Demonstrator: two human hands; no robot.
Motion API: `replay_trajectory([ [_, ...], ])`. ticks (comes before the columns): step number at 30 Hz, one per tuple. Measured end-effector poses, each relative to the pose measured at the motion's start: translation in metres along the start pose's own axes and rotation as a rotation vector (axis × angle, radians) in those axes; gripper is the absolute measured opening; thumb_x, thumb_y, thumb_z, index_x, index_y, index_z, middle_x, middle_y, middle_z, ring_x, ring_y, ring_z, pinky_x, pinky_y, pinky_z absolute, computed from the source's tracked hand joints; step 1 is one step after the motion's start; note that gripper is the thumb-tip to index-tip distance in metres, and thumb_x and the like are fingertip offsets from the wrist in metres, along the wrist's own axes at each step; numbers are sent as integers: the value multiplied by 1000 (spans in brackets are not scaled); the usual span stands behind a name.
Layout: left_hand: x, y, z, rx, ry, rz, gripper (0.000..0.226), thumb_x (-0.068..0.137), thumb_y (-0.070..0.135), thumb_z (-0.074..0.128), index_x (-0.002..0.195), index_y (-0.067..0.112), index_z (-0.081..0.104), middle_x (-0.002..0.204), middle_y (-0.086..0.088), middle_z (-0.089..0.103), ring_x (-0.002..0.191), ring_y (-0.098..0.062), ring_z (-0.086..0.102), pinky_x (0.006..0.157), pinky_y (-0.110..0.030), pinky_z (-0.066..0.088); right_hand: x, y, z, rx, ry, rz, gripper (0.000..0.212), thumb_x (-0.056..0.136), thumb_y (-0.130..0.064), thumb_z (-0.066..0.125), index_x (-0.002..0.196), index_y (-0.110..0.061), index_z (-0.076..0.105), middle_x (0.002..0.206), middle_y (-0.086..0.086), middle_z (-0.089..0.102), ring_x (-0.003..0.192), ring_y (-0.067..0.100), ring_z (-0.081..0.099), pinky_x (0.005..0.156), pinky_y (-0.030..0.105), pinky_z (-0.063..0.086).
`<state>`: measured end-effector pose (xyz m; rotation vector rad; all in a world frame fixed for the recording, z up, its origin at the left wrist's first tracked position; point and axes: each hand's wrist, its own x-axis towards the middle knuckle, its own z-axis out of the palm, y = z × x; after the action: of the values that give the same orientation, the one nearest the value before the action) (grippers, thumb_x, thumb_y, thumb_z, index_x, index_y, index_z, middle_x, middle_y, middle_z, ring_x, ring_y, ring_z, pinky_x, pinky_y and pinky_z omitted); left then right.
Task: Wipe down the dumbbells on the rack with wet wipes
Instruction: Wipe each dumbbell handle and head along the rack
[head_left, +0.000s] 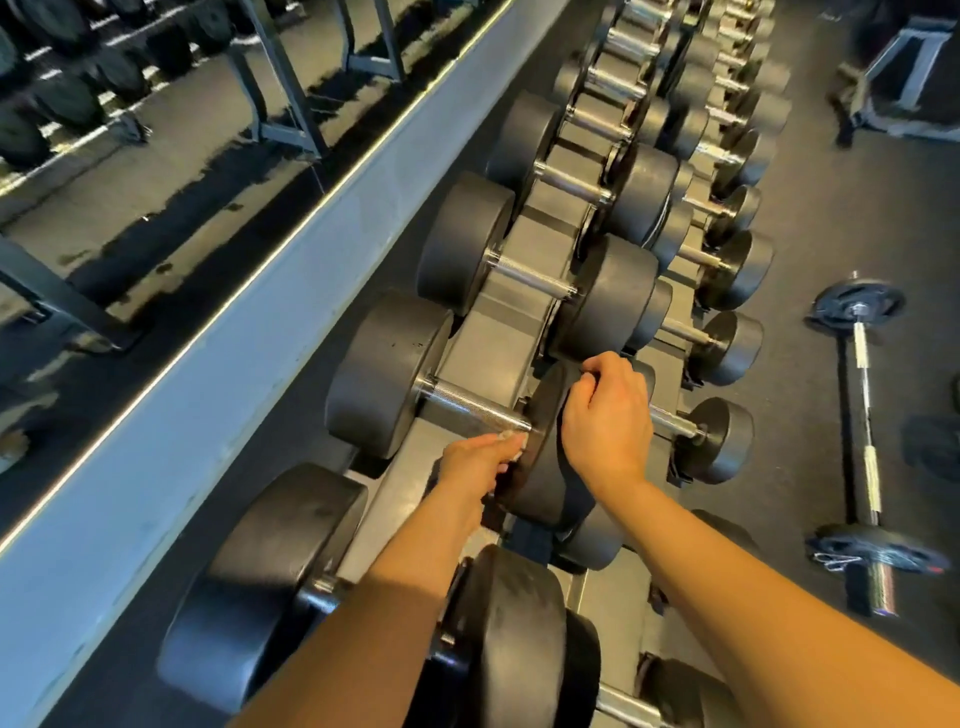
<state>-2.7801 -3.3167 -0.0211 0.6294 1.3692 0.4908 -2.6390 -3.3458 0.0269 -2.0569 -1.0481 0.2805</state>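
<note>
A big black dumbbell (387, 371) with a knurled steel handle (470, 408) lies on the top tier of the grey rack (488, 343), second from the near end. My left hand (480, 462) pinches a small white wet wipe (511, 439) against the inner face of its near head, just under the handle's end. My right hand (605, 418) curls over the top rim of that same head (540, 467) from the right.
More black dumbbells (615, 301) run up the rack in two tiers; smaller ones (719, 439) sit on the lower tier at right. A loaded barbell (865, 421) lies on the dark floor at right. A mirror wall (156, 156) runs along the left.
</note>
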Motion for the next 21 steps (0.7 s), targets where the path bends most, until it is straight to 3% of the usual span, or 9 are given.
replay_trajectory([
  [2, 0, 10, -1, 13, -59, -48, 7, 91, 7, 73, 94, 14, 74, 89, -5, 72, 79, -11, 67, 72, -24, 49, 0, -1, -1, -4, 2, -4, 16, 102, -18, 45, 106, -19, 60, 101, -3, 60, 96, 9, 43, 80, 34, 41],
  [4, 5, 15, 1, -162, -75, -103, 15, 94, -8, 60, 87, 4, 67, 76, -10, 67, 58, -10, 65, 55, -20, 52, 0, -2, -2, -7, -4, 0, 17, 102, -17, 45, 107, -19, 61, 102, -2, 60, 95, 7, 41, 81, 34, 41],
  [5, 9, 17, 2, -301, -61, -130, 18, 94, -14, 53, 87, -1, 64, 75, -13, 65, 59, -15, 66, 54, -21, 55, 0, -2, -2, -7, -5, -1, 17, 102, -17, 45, 107, -18, 61, 102, -2, 60, 96, 8, 42, 82, 35, 43],
  [8, 25, 16, 2, -570, 8, -135, 27, 95, -17, 42, 111, -5, 61, 98, -23, 66, 100, -34, 68, 78, -37, 58, -1, -3, -3, -6, -3, -8, 17, 102, -17, 45, 108, -19, 61, 101, -5, 58, 103, 15, 50, 86, 38, 47],
  [9, 28, 13, 1, -614, 25, -121, 30, 95, -16, 43, 116, -5, 61, 104, -24, 67, 108, -36, 66, 81, -38, 57, -1, -4, -2, -9, -3, -12, 17, 102, -17, 45, 108, -19, 61, 101, -6, 57, 104, 16, 51, 86, 39, 47],
  [11, 23, 4, 3, -598, 44, -76, 23, 92, -14, 52, 108, -4, 66, 101, -21, 68, 100, -31, 68, 76, -35, 59, -2, -4, -2, -9, -6, -12, 16, 102, -17, 45, 108, -21, 60, 100, -7, 55, 104, 17, 53, 87, 40, 49],
  [13, 16, -8, 7, -345, 92, -44, 15, 85, -4, 69, 100, -3, 70, 93, -17, 70, 86, -26, 68, 71, -33, 58, -2, -3, -2, -4, -6, -9, 16, 102, -18, 46, 109, -21, 60, 100, -7, 54, 104, 17, 53, 87, 40, 49],
  [17, 3, -5, 6, -90, 148, 49, 21, 80, 5, 83, 100, 10, 78, 96, -8, 77, 96, -23, 71, 75, -27, 54, -1, -3, -1, -2, -2, -17, 15, 102, -19, 46, 108, -21, 59, 101, -7, 54, 102, 16, 53, 87, 41, 50],
  [21, -14, 11, -1, -393, 177, 102, 18, 80, 10, 86, 95, 8, 78, 93, -9, 79, 90, -19, 75, 80, -29, 58, -1, -3, -2, 11, 1, -12, 15, 102, -18, 46, 109, -20, 60, 100, -6, 54, 102, 15, 52, 88, 43, 50],
])
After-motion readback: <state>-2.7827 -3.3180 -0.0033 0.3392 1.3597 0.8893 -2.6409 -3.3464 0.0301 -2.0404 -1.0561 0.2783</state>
